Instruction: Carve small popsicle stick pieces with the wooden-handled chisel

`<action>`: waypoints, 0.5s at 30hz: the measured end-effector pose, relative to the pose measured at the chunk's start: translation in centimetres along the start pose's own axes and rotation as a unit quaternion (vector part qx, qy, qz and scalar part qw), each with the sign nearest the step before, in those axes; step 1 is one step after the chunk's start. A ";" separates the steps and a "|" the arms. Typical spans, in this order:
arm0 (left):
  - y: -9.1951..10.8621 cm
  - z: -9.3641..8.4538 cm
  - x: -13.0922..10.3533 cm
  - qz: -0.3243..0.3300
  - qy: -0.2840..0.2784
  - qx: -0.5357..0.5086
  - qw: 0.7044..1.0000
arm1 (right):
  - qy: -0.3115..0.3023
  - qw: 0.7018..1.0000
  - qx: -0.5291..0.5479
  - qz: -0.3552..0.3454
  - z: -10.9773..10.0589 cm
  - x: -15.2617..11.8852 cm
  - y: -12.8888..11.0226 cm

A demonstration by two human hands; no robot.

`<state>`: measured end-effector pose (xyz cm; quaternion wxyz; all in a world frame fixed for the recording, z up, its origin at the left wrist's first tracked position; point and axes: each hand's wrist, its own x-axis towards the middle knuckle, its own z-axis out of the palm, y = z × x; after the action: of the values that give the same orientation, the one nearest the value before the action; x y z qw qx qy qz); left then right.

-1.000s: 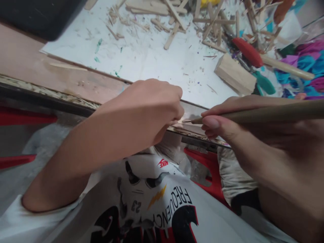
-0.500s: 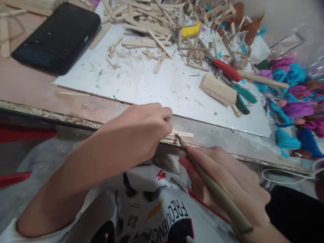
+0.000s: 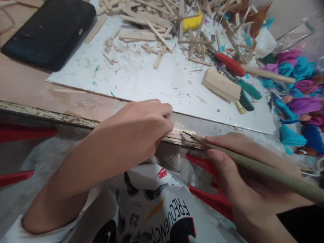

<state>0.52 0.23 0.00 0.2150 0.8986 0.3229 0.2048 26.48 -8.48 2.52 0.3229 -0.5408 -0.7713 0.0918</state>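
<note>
My left hand (image 3: pixel 148 125) is closed over a wooden craft stick (image 3: pixel 191 132), pinning it flat at the table's near edge; the stick's rounded end sticks out to the right of the fingers. In my right hand (image 3: pixel 245 182) lies a carving tool (image 3: pixel 255 164) with a long greenish-brown handle, gripped between thumb and fingers. Its thin dark tip points left and meets the exposed part of the stick, or hovers just above it; I cannot tell which. My left fingertips are hidden from view.
Beyond my hands, a white board (image 3: pixel 141 81) carries a heap of craft sticks (image 3: pixel 146 20), a wooden block (image 3: pixel 221 86), and red-handled (image 3: pixel 230 64) and green-handled (image 3: pixel 249 90) tools. A black phone-like device (image 3: pixel 50 33) lies left. Coloured rolled pieces (image 3: pixel 301 87) crowd the right.
My right hand has shifted right, and the carving tool has turned from a steep slant to a flatter one. My left hand stays closed on the craft stick in nearly the same place.
</note>
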 end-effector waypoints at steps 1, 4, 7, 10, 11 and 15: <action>0.0 0.0 0.0 0.000 -0.002 0.001 1.000 | -0.013 1.000 -0.006 0.010 -0.2 0.3 -0.2; 0.0 -0.2 0.0 0.003 -0.011 0.006 1.000 | -0.037 0.999 -0.015 0.010 -0.3 1.0 -0.6; 0.0 -0.3 0.0 0.004 -0.013 0.007 1.000 | -0.030 0.999 -0.013 -0.036 0.4 1.5 -0.7; 0.1 -0.3 -0.1 0.008 -0.018 0.002 1.000 | -0.035 0.997 -0.016 -0.063 1.0 1.9 -1.0; 0.1 -0.4 -0.1 0.008 -0.020 -0.001 1.000 | -0.037 0.997 -0.018 -0.067 1.1 2.1 -1.1; 0.1 -0.4 -0.4 0.000 -0.029 -0.018 0.999 | -0.045 0.996 -0.028 -0.069 0.9 2.5 -1.4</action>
<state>0.07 0.01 0.27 0.2403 0.9001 0.3131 0.1844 24.33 -6.64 3.50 0.2785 -0.4900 -0.8229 0.0721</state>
